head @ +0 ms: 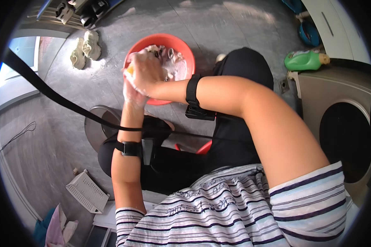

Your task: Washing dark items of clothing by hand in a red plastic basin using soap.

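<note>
A red plastic basin point(190, 58) stands on the floor before me, with wet patterned cloth point(173, 58) and whitish, sudsy water in it. Over its left side my two wet hands are pressed together. My right hand point(148, 69) lies on top, its fingers curled around a small yellow-orange thing point(130, 68), perhaps a bar of soap. White foam clings to the skin. Beneath it, my left hand point(134, 94) reaches up from the near rim; its fingers are mostly hidden by the right hand.
A grey round tub point(94, 129) sits beside my left leg. Pale shoes point(85, 49) stand at the far left, near a shoe rack point(71, 21). On the right, a green detergent bottle point(303, 60) rests on a front-loading washing machine point(309, 89). A black strap point(65, 103) crosses the view.
</note>
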The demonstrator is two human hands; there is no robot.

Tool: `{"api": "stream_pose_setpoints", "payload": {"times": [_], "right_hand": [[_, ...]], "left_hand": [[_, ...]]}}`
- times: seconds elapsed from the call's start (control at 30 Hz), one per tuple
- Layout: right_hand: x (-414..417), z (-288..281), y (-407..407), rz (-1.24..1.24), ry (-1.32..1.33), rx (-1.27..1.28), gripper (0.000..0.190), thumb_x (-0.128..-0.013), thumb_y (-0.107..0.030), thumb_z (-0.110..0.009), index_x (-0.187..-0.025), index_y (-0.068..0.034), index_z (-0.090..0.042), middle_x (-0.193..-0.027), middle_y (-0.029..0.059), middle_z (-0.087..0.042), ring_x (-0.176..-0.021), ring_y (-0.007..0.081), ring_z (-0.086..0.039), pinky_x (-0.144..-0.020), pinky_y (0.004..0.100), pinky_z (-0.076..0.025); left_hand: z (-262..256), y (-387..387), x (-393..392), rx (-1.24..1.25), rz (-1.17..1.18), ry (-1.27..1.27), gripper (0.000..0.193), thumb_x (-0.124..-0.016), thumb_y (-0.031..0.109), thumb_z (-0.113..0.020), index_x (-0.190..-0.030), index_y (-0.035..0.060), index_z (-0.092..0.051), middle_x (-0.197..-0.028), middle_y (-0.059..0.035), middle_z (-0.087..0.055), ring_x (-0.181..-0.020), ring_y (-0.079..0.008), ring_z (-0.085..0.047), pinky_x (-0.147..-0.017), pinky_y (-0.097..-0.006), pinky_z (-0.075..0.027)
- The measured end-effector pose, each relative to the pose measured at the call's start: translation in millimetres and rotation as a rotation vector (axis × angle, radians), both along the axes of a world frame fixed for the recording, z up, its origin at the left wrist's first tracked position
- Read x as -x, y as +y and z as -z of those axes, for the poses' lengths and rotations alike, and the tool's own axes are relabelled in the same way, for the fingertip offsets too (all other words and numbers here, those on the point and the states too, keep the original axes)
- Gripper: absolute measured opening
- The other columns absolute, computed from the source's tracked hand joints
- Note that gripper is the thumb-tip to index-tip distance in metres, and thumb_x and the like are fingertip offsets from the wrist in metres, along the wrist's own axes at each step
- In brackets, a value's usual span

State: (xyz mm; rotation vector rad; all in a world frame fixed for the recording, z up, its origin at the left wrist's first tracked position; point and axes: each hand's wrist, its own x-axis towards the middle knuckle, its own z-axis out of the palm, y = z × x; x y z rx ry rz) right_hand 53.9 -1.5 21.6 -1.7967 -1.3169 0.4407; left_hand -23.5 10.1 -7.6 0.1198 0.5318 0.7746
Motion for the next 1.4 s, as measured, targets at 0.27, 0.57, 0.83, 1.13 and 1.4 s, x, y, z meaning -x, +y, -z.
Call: {"api": "stream_pose_setpoints", "payload": {"times": [0.27, 0.57, 0.83, 1.13, 1.4], "right_hand": [[-8, 12, 8, -0.099, -0.020, -0.100, 0.031, -0.069, -0.032, -0.068, -0.084, -0.008, -0.055, -0.085, 0.0165, -0.054, -0.080, 0.0322, -0.054, -0.070, 0.0433, -0.042], [13, -3, -22, -0.156, -0.068, -0.244, 0.035, -0.068, -0.032, -0.070, -0.087, -0.007, -0.054, -0.085, 0.0161, -0.052, -0.085, 0.0323, -0.050, -0.071, 0.0419, -0.042], [-39, 43, 26, 0.085, 0.090, 0.118, 0.039, -0.071, -0.037, -0.069, -0.089, -0.004, -0.055, -0.094, 0.0190, -0.055, -0.088, 0.0346, -0.054, -0.075, 0.0410, -0.045], [-246, 181, 98, 0.807, 0.787, 0.648, 0.044, -0.064, -0.004, -0.055, -0.105, -0.002, -0.040, -0.089, 0.0105, -0.050, -0.075, 0.0239, -0.053, -0.069, 0.0368, -0.046], [-183, 283, 33, 0.615, 0.834, 0.901, 0.079, -0.073, -0.005, -0.047, -0.135, -0.005, 0.001, -0.122, 0.0246, -0.039, -0.110, 0.0341, -0.046, -0.094, 0.0441, -0.036]], "left_hand": [[13, 3, 6, -0.019, -0.033, -0.123, 0.031, -0.094, 0.018, -0.034, -0.117, 0.0006, -0.046, -0.114, -0.0138, -0.054, -0.102, -0.0250, -0.055, -0.092, -0.0378, -0.044], [46, -3, 25, -0.163, 0.045, -0.273, 0.034, -0.093, 0.024, -0.036, -0.117, 0.0016, -0.046, -0.116, -0.0138, -0.053, -0.106, -0.0252, -0.052, -0.095, -0.0372, -0.040], [31, -6, 12, 0.051, 0.057, -0.259, 0.031, -0.093, 0.012, -0.034, -0.122, 0.0040, -0.042, -0.116, -0.0160, -0.052, -0.105, -0.0269, -0.054, -0.093, -0.0395, -0.043], [-12, 5, -11, 0.368, -0.227, 0.086, 0.036, -0.093, 0.014, -0.041, -0.123, -0.0032, -0.035, -0.123, -0.0192, -0.046, -0.112, -0.0293, -0.049, -0.099, -0.0457, -0.039], [-6, -9, 44, 0.437, -0.295, 0.246, 0.030, -0.089, 0.010, -0.048, -0.117, -0.0012, -0.043, -0.110, -0.0145, -0.054, -0.100, -0.0236, -0.056, -0.083, -0.0332, -0.051]]}}
